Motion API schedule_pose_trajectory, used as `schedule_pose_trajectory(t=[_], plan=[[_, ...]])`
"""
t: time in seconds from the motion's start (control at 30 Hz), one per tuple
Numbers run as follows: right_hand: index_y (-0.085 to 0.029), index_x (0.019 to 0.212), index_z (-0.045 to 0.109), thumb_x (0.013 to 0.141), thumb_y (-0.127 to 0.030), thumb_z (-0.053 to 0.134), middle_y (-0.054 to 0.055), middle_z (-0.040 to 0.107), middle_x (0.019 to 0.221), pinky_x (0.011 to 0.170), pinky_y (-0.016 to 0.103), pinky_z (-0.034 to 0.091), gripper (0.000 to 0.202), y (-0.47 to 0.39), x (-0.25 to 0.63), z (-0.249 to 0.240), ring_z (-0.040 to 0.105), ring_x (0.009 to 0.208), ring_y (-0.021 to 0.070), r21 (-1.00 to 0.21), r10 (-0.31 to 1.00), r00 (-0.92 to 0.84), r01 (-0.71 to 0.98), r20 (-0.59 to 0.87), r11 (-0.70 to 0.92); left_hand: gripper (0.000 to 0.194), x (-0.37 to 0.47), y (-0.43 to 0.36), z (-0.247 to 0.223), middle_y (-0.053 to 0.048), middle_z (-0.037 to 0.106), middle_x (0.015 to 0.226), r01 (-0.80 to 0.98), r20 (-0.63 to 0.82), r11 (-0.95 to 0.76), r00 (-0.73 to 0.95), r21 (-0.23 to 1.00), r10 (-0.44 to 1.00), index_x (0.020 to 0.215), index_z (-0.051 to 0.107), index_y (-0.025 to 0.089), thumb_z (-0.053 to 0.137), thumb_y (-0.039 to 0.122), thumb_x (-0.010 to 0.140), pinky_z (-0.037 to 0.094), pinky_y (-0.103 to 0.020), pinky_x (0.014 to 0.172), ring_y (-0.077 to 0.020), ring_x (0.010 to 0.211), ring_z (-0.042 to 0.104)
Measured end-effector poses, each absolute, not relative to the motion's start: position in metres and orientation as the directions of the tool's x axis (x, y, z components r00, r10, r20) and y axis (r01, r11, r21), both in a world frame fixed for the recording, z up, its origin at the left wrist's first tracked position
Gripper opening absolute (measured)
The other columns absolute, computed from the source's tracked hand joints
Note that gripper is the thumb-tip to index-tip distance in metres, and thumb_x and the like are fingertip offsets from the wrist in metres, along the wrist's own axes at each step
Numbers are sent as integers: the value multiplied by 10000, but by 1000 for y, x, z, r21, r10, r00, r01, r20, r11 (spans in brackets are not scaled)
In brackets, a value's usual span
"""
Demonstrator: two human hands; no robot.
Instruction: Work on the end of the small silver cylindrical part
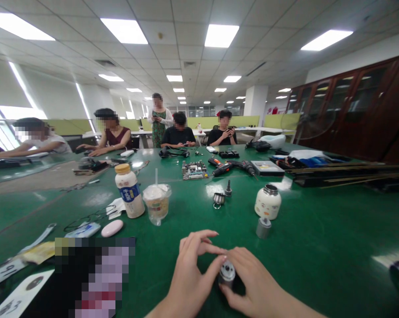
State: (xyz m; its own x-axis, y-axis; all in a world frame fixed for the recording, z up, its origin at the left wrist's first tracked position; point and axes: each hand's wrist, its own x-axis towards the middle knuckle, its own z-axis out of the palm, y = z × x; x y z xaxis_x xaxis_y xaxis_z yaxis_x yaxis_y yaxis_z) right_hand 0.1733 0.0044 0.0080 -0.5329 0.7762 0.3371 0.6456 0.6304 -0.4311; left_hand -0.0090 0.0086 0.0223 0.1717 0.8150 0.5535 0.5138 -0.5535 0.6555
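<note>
Low in the view, a small silver metal cylinder point(227, 273) with holes in its top stands on the green table. My right hand point(252, 280) is curled around its right side, thumb near its base. My left hand point(194, 269) has its thumb against the cylinder's upper left edge, the index finger reaching toward my right fingers and the other fingers raised. A second grey cylinder point(263, 228) stands beyond my right hand, just in front of a cream jar point(268, 202) without a lid. Farther off are a shiny metal cup point(218, 199) and a dark pointed part point(228, 189).
A milk tea bottle point(129, 194) and a bagged drink cup point(156, 205) stand at the left, near a pink oval case point(112, 228). Power drills point(224, 168) and a circuit board point(195, 170) lie farther back. Several people are around the table.
</note>
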Motion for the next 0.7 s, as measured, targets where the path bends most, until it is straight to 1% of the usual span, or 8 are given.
schedule_pose_trajectory(t=[0.1, 0.2, 0.3, 0.4, 0.47, 0.53, 0.6, 0.7], plan=[[-116, 1154, 643, 765, -258, 612, 159, 694, 1123, 937, 479, 469, 416, 4, 174, 9, 620, 1023, 315, -417, 776, -535, 655, 334, 630, 321, -17, 18, 16, -9, 774, 922, 563, 509, -479, 115, 674, 853, 1088, 572, 252, 716, 182, 809, 392, -461, 911, -269, 977, 632], [-118, 1135, 659, 757, -265, 619, 167, 691, 1155, 969, 501, 456, 407, 3, 174, 9, 618, 1059, 332, -421, 787, -528, 665, 318, 617, 346, -25, 27, 4, -8, 782, 920, 608, 427, -426, 154, 670, 891, 1108, 580, 251, 698, 138, 802, 386, -476, 924, -276, 1033, 623], [-123, 1125, 668, 752, -270, 637, 166, 687, 1178, 1003, 523, 432, 402, 3, 174, 9, 613, 1088, 343, -437, 798, -524, 668, 298, 602, 405, -29, 31, -5, -9, 788, 932, 627, 388, -411, 182, 662, 903, 1154, 579, 256, 705, 128, 792, 380, -486, 940, -277, 1081, 612], [-125, 1128, 666, 755, -272, 640, 165, 683, 1185, 1013, 528, 424, 401, 3, 174, 9, 608, 1098, 344, -436, 796, -525, 666, 302, 605, 376, -28, 30, -2, -2, 790, 884, 612, 413, -414, 153, 674, 898, 1119, 598, 255, 724, 144, 782, 390, -472, 939, -272, 1057, 636], [-121, 1106, 668, 758, -262, 635, 171, 687, 1165, 989, 520, 443, 377, 3, 174, 10, 613, 1078, 341, -428, 791, -532, 665, 303, 612, 327, -25, 26, 5, 10, 785, 883, 574, 455, -438, 124, 692, 882, 1078, 598, 253, 729, 166, 792, 397, -454, 937, -260, 1021, 658], [-117, 1088, 668, 758, -251, 631, 173, 694, 1130, 952, 506, 468, 358, 3, 174, 10, 620, 1044, 334, -420, 782, -540, 660, 311, 623, 321, -20, 20, 13, 20, 778, 900, 514, 496, -480, 116, 711, 860, 1081, 577, 254, 730, 189, 806, 404, -439, 935, -249, 990, 673], [-117, 1083, 664, 757, -238, 625, 165, 700, 1096, 925, 486, 481, 350, 3, 174, 9, 625, 1014, 319, -421, 770, -543, 645, 335, 638, 347, -14, 12, 19, 23, 774, 896, 467, 522, -523, 144, 713, 841, 1089, 570, 259, 744, 188, 799, 407, -430, 930, -248, 980, 671], [-121, 1072, 661, 750, -208, 607, 154, 701, 1087, 915, 461, 483, 338, 4, 174, 8, 626, 1004, 297, -431, 755, -541, 620, 371, 656, 297, -6, 4, 22, 4, 771, 912, 474, 525, -557, 213, 682, 824, 993, 633, 260, 772, 143, 758, 414, -421, 920, -262, 1016, 643]])
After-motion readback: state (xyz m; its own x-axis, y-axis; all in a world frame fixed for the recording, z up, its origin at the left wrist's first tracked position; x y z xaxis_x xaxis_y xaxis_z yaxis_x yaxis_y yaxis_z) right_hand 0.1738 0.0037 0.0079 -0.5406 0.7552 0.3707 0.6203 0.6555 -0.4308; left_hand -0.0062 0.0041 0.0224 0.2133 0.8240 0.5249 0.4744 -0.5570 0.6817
